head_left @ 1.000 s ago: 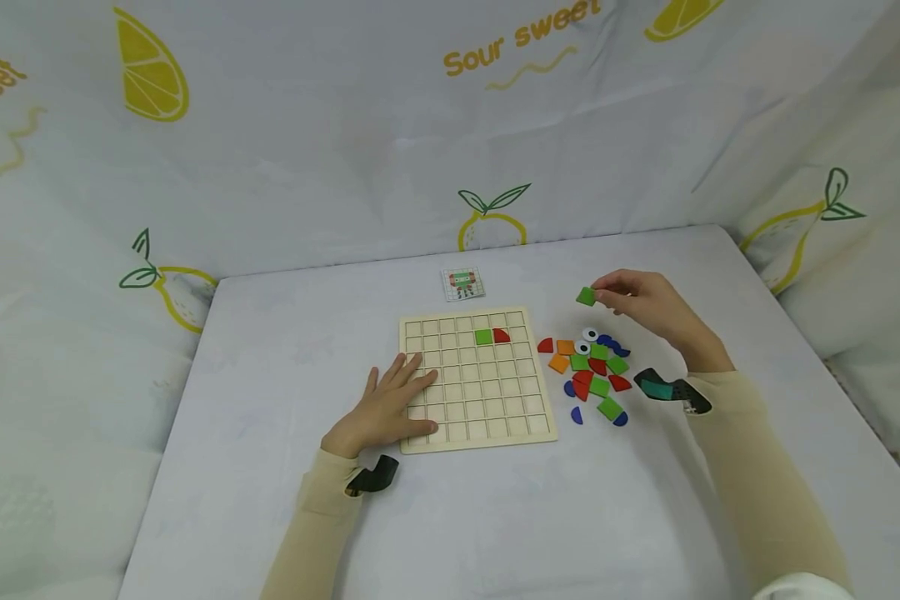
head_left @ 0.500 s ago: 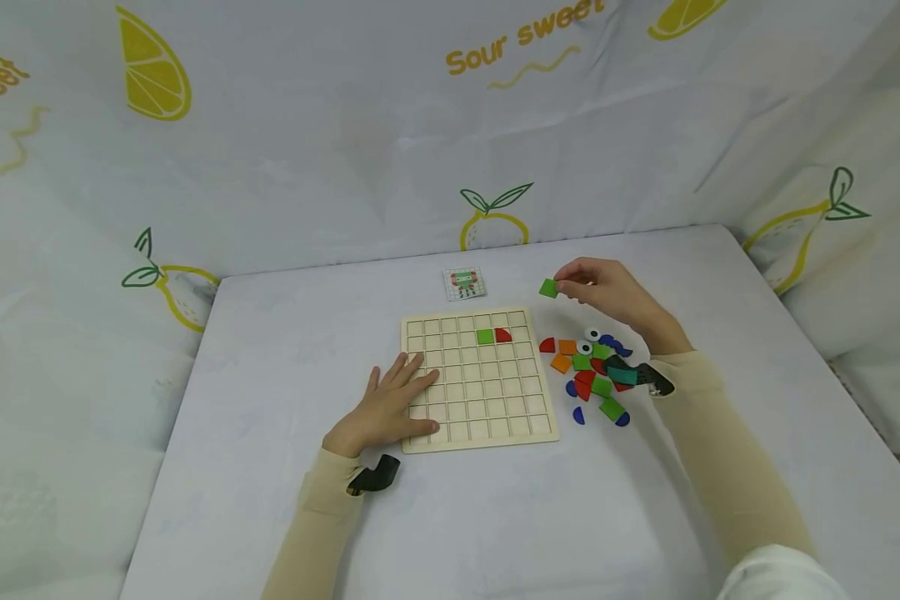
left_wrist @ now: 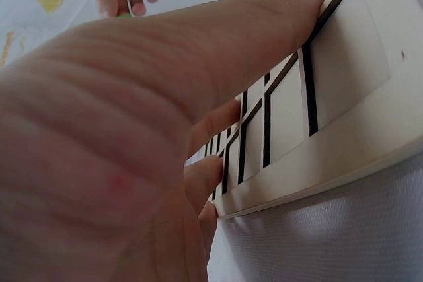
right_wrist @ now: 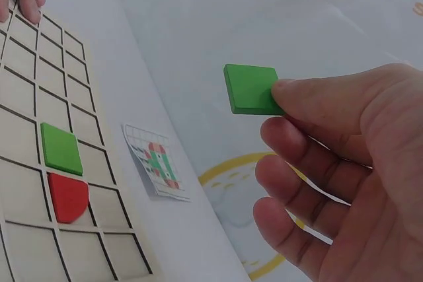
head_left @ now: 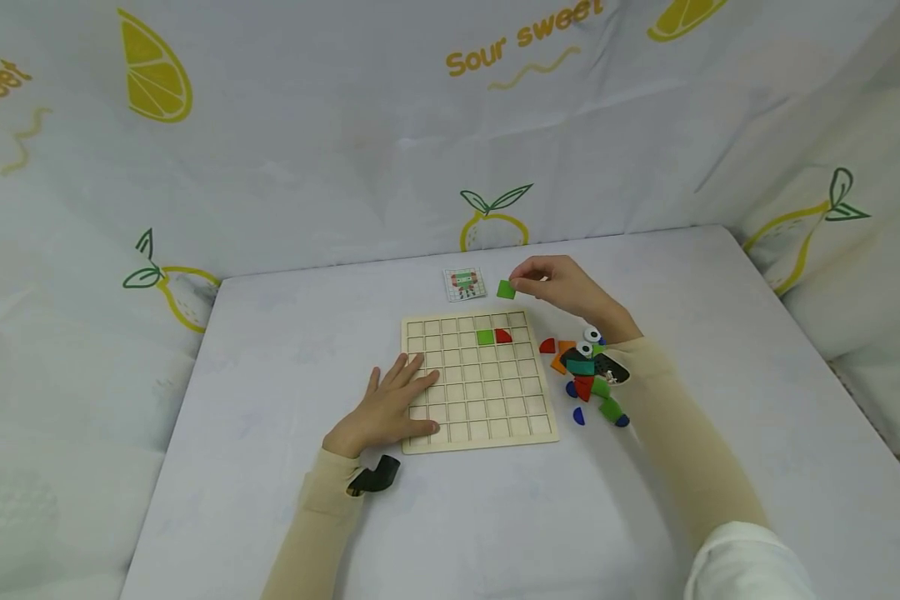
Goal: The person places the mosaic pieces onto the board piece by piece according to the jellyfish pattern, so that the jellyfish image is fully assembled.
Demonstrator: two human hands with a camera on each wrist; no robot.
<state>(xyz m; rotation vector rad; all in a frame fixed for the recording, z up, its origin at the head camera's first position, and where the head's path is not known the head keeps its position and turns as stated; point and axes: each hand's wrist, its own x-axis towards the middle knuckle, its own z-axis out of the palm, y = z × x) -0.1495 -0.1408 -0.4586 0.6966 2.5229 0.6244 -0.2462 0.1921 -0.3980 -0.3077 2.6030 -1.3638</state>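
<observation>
My right hand (head_left: 558, 286) pinches a green square tile (right_wrist: 252, 89) between thumb and fingers, above the table behind the wooden grid board (head_left: 487, 392). My left hand (head_left: 382, 408) lies with spread, straight fingers on the board's left side; in the left wrist view its thumb (left_wrist: 264, 21) presses near the board's corner. On the board's second row, another green square tile (head_left: 485, 337) sits beside a red quarter-circle tile (head_left: 503, 336). A small picture card (head_left: 464, 284) with a printed figure on a grid lies behind the board, left of the held tile.
To the board's right lies a loose pile of tiles: orange squares, green squares (head_left: 611, 409), red quarter-circles (head_left: 547, 345), blue half-circles (head_left: 578, 416) and two round eye pieces (head_left: 592, 334). My right wrist strap (head_left: 596, 365) hides part of it. A white cloth wall (head_left: 307, 167) rises behind the table.
My right hand has moved left with the green square tile, from above the pile's far side to behind the board near the card. My left hand has stayed on the board.
</observation>
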